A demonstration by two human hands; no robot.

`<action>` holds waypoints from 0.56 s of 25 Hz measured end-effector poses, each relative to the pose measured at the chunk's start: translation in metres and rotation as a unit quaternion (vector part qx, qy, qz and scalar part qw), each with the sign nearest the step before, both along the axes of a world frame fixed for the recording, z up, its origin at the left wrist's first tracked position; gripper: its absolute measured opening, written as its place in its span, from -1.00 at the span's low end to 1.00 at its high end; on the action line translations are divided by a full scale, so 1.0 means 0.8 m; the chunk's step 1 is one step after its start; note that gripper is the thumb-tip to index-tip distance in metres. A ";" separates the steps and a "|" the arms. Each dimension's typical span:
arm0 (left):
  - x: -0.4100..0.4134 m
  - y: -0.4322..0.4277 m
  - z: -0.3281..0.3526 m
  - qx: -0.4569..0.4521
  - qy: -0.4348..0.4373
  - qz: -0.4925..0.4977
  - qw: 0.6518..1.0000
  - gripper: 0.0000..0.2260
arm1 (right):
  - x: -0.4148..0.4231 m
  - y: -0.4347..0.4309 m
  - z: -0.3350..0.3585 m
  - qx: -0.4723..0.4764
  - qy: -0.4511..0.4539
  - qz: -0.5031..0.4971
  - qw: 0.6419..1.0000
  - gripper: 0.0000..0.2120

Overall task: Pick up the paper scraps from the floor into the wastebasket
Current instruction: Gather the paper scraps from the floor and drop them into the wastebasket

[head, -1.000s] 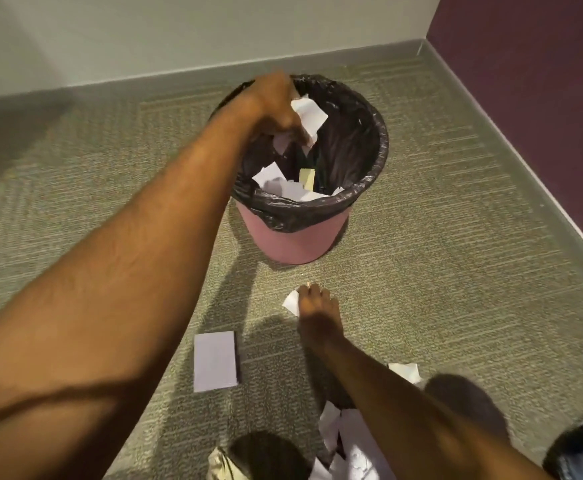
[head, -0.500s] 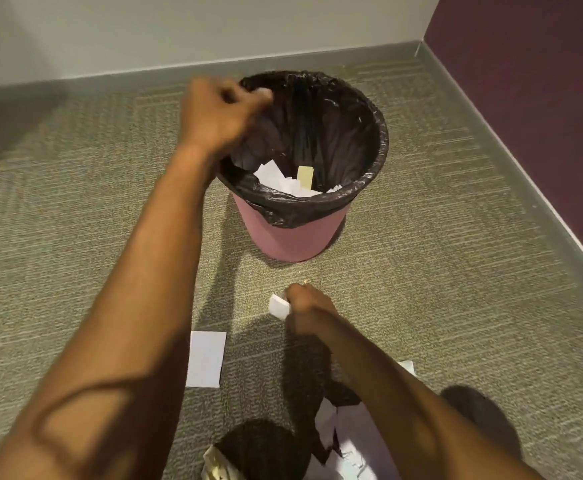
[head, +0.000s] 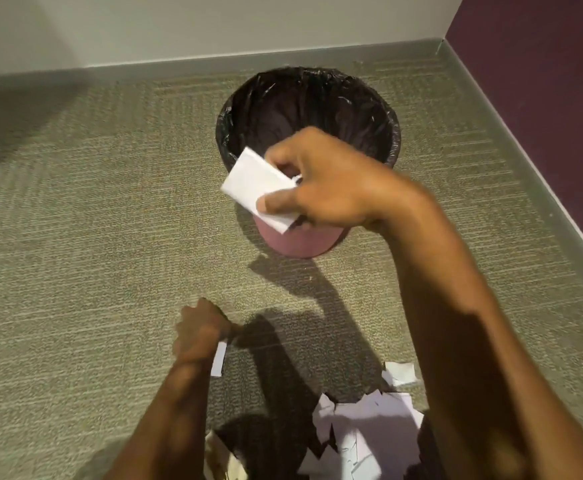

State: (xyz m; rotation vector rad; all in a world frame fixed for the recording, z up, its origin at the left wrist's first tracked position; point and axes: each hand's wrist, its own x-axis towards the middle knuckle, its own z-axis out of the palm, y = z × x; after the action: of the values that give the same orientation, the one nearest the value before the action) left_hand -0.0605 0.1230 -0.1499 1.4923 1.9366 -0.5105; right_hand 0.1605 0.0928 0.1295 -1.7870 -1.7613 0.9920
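1. Your hands had swapped jobs since a second before. Your right hand (head: 328,181), which had been down on the floor, was now raised at the near rim of the pink plastic wastebasket (head: 300,242) with its black bag liner. Your left hand (head: 200,332), which had been at the basket, had dropped to the grey-green carpeted floor (head: 92,237).
2. Your right hand pinched a folded white paper scrap (head: 258,188) between thumb and fingers. The scrap hung over the near rim and was not yet released.
3. Your left hand was curled round the top edge of a white rectangular sheet (head: 219,360), which stood tilted up off the carpet. The view was blurred there, so I judged this a grip rather than a touch.
4. This suggested an alternating rhythm, one hand dropping while the other gathered. Much remained, though: a heap of torn white paper scraps (head: 362,431) lay close to you, with one small white scrap (head: 399,374) just beyond it.
5. The basket mouth was wide and open, and the carpet to its left was free for your arm. On the right, the grey skirting board (head: 525,188) and dark purple wall (head: 542,64) stood near the basket, so room was tighter there.
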 end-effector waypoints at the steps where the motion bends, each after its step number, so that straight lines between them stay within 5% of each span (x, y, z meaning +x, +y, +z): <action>1: -0.002 -0.016 -0.014 0.012 -0.002 0.024 1.000 -0.42 | 0.008 0.004 0.005 0.050 0.000 -0.063 0.997 -0.80; 3: -0.004 -0.042 -0.028 0.052 -0.004 0.090 0.995 -0.53 | 0.023 0.015 0.000 0.121 -0.020 -0.177 0.977 -0.78; 9: -0.005 -0.071 -0.020 0.137 0.010 -0.060 0.989 -0.66 | 0.044 0.026 -0.037 0.110 -0.030 -0.322 0.940 -0.67; 14: 0.000 -0.070 -0.018 0.153 -0.080 -0.036 0.984 -0.69 | 0.027 0.002 0.010 0.089 0.005 -0.147 0.985 -0.71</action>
State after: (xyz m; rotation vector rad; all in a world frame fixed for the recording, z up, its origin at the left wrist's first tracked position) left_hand -0.0607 0.0674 -0.1646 1.7405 1.9021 -0.1202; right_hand 0.1823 0.0947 0.1372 -1.8536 -1.4716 0.7005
